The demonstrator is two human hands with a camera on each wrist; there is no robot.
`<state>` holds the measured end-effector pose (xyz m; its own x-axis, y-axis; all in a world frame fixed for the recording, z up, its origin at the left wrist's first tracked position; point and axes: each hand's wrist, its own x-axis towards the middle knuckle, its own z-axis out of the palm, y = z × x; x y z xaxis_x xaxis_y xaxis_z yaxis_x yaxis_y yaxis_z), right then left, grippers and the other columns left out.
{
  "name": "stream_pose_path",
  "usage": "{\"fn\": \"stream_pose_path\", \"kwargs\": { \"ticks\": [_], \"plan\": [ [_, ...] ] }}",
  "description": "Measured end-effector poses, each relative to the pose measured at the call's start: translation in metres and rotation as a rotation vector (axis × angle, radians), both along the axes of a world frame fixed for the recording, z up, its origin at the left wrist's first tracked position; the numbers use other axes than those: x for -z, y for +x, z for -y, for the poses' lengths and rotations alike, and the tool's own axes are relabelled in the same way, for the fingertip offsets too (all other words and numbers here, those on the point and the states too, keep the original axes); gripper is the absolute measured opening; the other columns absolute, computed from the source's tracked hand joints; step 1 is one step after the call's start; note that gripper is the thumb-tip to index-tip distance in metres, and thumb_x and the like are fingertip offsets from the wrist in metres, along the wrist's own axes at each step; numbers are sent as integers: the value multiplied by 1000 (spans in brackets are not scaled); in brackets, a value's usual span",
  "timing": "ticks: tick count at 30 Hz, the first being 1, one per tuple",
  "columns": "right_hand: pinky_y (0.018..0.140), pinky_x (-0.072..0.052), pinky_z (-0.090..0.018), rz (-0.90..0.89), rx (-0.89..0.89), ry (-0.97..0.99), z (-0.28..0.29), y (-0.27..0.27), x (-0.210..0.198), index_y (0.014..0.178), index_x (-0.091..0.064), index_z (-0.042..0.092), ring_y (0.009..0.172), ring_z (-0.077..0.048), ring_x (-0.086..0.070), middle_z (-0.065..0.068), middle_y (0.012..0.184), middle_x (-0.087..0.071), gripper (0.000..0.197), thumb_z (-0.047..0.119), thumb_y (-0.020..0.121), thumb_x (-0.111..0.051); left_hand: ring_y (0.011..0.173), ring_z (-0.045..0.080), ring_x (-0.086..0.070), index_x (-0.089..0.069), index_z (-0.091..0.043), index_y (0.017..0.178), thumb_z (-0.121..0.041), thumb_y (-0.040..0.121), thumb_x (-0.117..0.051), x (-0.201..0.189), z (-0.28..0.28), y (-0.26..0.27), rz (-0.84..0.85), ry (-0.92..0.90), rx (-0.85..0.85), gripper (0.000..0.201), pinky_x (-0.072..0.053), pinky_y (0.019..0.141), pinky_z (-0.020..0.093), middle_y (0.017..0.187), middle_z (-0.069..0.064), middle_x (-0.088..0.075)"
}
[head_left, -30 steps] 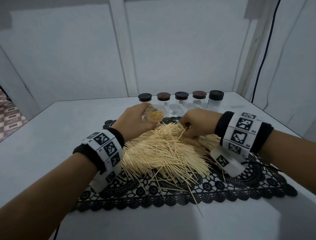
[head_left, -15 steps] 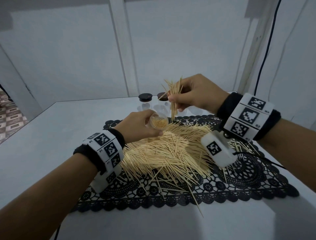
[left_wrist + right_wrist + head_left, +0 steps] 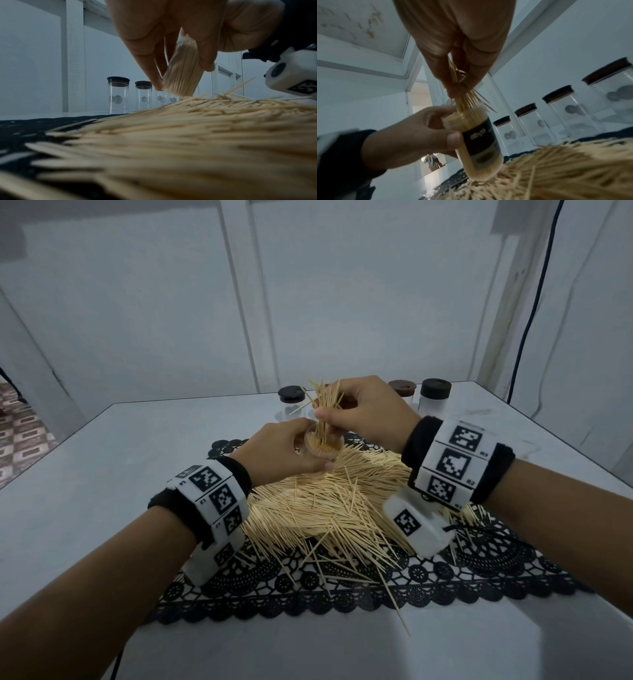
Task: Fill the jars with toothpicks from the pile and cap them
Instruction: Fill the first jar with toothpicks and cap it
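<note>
My left hand (image 3: 291, 450) grips a clear jar (image 3: 323, 444) packed with toothpicks, tilted above the far edge of the toothpick pile (image 3: 335, 501). The jar (image 3: 477, 140) carries a dark label, and its base sits just above the pile (image 3: 573, 169). My right hand (image 3: 359, 412) pinches a bundle of toothpicks (image 3: 325, 405), whose lower tips are inside the jar's open mouth. In the left wrist view my fingers (image 3: 150, 70) wrap the jar (image 3: 181, 73). In the right wrist view my fingertips (image 3: 455, 89) clamp the bundle (image 3: 464, 100) right over the mouth.
A row of capped, empty clear jars (image 3: 435, 398) stands at the back of the white table (image 3: 85, 474), also seen as capped jars (image 3: 118, 94) and capped jars (image 3: 563, 112). The pile lies on a black lace mat (image 3: 342, 594). A dark cable (image 3: 534, 302) hangs at the right wall.
My right hand lifted a bundle of toothpicks off the pile, raised it, then lowered it so the tips entered the jar. My left hand kept holding the jar and turned its mouth upward.
</note>
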<state>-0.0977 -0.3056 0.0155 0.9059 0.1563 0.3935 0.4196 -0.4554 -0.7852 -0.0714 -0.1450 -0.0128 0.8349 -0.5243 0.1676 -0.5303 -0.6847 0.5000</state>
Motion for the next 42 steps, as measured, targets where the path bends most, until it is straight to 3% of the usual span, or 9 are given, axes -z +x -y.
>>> {"fn": "stream_pose_path", "kwargs": {
  "ticks": [6, 10, 14, 18, 21, 24, 27, 35, 42],
  "plan": [
    [62, -49, -20, 47, 81, -128, 2, 2, 12, 93, -69, 2, 62, -1, -56, 1, 77, -65, 19, 20, 85, -65, 95, 17, -61, -56, -20, 119, -42, 74, -74, 0, 0, 0, 8, 33, 8, 52, -48, 90, 37, 102, 3, -66],
    [59, -40, -5, 53, 92, -164, 3, 1, 15, 88, -66, 12, 62, 10, -52, 16, 75, -56, 13, 24, 87, -63, 97, 15, -61, -56, -22, 121, -42, 75, -73, 0, 0, 0, 2, 35, 6, 54, -48, 91, 34, 104, 1, -66],
    [61, -34, -7, 100, 104, -306, 5, 3, 17, 90, -68, 9, 74, -2, -47, 0, 93, -57, 24, 31, 88, -60, 96, 15, -61, -58, -23, 118, -43, 74, -74, 0, 0, -1, -5, 34, 11, 51, -48, 89, 32, 103, 0, -66],
    [60, -35, -5, 84, 81, -348, 8, -2, 12, 108, -66, 5, 71, -8, -51, 1, 83, -58, 30, 28, 91, -57, 95, 15, -59, -58, -24, 118, -41, 74, -74, 1, 0, 0, -3, 17, 0, 50, -42, 78, 14, 101, -1, -66],
    [62, -37, -3, 47, 93, -335, 10, -2, 12, 118, -60, 9, 79, -12, -54, -3, 99, -58, 34, 29, 92, -54, 97, 14, -58, -58, -24, 119, -41, 75, -73, 1, 0, 0, 0, 33, 4, 50, -37, 75, 7, 104, -1, -66],
    [64, -45, -11, 61, 95, -243, 10, -1, 10, 103, -64, 10, 73, -6, -56, 0, 87, -62, 18, 22, 89, -60, 99, 15, -59, -58, -21, 120, -42, 75, -73, 1, 0, 1, -3, 38, 7, 52, -42, 76, 15, 106, 0, -66],
    [57, -39, -6, 92, 72, -249, 11, -2, 6, 86, -68, 8, 59, 9, -52, 10, 72, -59, 10, 18, 86, -64, 98, 14, -59, -58, -23, 119, -41, 75, -74, 2, 0, 2, -6, 28, 11, 50, -39, 74, 6, 105, -1, -67],
    [66, -38, -10, 91, 15, -483, 9, -5, 4, 103, -70, 13, 77, -3, -53, -1, 97, -68, 20, 21, 87, -63, 87, 12, -59, -60, -26, 112, -40, 72, -76, 2, -1, 2, 0, -32, 14, 45, -39, 70, 8, 99, -2, -66],
    [62, -45, -7, 120, 58, -122, 15, -5, 7, 96, -65, 13, 68, 1, -56, 4, 84, -61, 13, 10, 84, -65, 94, 14, -62, -60, -21, 117, -37, 73, -76, 1, 0, -1, 23, -72, 12, 50, -47, 89, 33, 105, -2, -66]
  ]
}}
